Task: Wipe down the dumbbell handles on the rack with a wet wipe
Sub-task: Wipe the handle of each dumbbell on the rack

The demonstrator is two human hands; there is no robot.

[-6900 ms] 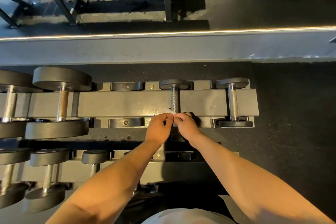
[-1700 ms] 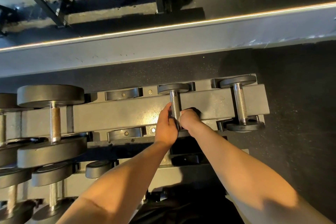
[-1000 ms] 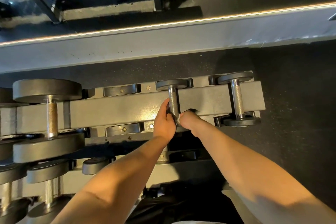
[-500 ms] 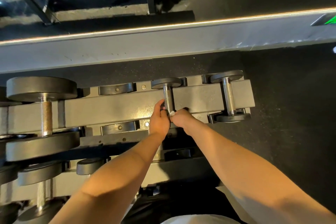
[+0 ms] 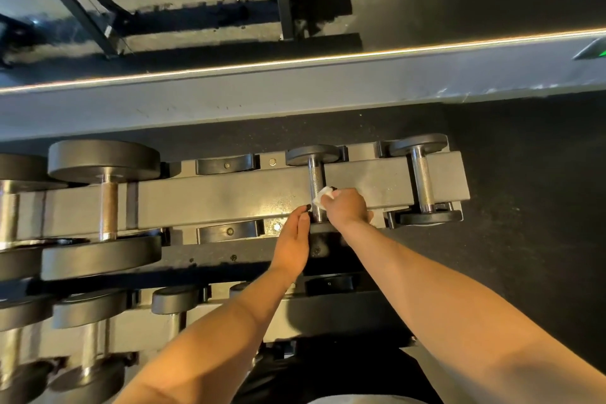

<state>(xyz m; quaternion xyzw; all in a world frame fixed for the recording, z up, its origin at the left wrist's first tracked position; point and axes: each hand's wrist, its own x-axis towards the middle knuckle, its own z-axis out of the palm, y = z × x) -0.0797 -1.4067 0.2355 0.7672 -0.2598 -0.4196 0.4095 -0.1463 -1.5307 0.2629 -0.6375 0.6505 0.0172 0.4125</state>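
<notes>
dark gym flooring surrounds the rack [image 5: 229,197]. right hand [image 5: 347,208] pinches a wet wipe [image 5: 323,197] against the small dumbbell's handle [image 5: 316,180]; left hand [image 5: 293,239], fingers straight and together, touches its near end.

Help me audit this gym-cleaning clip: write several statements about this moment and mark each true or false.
1. The right hand pinches a crumpled white wet wipe against a small dumbbell's knurled steel handle. True.
2. The left hand grips the rightmost small black dumbbell. False: it lies open beside the wiped handle; that dumbbell is untouched.
3. The black saddles left of the wiped dumbbell are empty. True.
4. The wipe is draped over the left hand. False: the right hand holds it.
</notes>
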